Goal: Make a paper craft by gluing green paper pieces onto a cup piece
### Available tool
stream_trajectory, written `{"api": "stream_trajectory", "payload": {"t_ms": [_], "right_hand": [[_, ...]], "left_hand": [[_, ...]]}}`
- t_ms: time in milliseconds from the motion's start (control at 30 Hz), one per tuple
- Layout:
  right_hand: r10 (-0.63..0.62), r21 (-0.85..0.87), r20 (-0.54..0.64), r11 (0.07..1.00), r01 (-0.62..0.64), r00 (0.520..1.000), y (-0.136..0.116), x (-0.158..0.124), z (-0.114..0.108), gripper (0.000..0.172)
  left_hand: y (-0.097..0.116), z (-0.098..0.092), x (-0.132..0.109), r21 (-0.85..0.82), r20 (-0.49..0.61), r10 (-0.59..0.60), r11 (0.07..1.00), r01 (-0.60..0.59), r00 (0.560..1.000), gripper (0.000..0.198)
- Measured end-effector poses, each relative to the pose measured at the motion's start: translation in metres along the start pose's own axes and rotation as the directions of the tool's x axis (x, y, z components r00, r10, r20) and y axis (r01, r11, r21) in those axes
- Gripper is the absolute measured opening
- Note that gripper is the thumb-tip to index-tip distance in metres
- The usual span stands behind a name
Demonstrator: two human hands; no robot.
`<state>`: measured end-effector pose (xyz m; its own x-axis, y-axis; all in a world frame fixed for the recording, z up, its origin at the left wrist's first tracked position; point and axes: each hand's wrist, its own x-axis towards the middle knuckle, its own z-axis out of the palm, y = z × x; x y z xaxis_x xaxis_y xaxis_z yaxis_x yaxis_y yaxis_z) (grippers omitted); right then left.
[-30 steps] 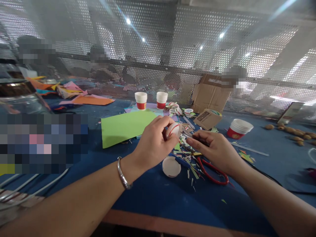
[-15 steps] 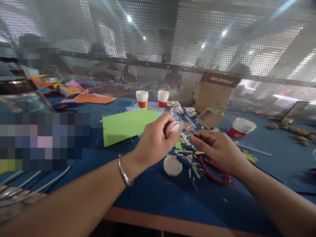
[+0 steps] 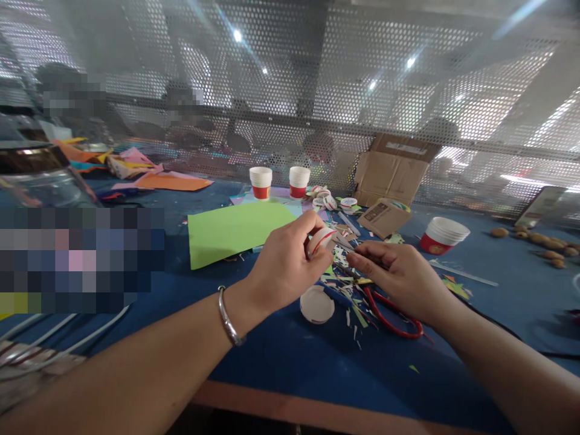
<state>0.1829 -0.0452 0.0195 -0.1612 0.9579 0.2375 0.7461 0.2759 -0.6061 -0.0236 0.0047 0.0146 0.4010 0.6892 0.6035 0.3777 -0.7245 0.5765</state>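
My left hand (image 3: 290, 254), a silver bangle on its wrist, is closed around a cut-down paper cup piece (image 3: 321, 240), white with a red line. My right hand (image 3: 394, 272) grips small scissors (image 3: 344, 243); their metal blades point left at the edge of the cup piece, and their handles are hidden in the fingers. Below my hands, a round white cup bottom (image 3: 317, 304) lies on the blue table. Beside it, under my right hand, rests a pair of red-handled scissors (image 3: 399, 326) among paper scraps (image 3: 356, 314).
A light green sheet (image 3: 235, 232) lies left of my hands. Two cup stacks (image 3: 261, 182) stand behind it, and another cup stack (image 3: 444, 235) leans at right. Cut cup pieces (image 3: 328, 200) and a cardboard box (image 3: 394, 169) sit before the perforated metal screen (image 3: 281, 72).
The cup piece has turned slightly in my left hand, its red line now slanting differently. The scissor blades show more clearly, slightly apart, at its edge.
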Motion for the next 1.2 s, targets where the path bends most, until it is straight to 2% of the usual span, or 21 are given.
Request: {"api": "stream_trajectory", "payload": {"t_ms": [733,1200], "right_hand": [[-0.003,-0.009,0.005,1.000,0.003,1.000,-0.0012,-0.0001,-0.0012,0.042],[-0.015,-0.068,-0.022,0.998,0.014,1.000,-0.0008,-0.0006,0.0001,0.042]], "left_hand": [[0.0036,0.0006,-0.0022,0.006,0.004,0.013,1.000,-0.013,1.000,0.011],[0.0015,0.0022,-0.0018,-0.055,0.023,-0.033,0.998,0.034,0.999,0.011]]}}
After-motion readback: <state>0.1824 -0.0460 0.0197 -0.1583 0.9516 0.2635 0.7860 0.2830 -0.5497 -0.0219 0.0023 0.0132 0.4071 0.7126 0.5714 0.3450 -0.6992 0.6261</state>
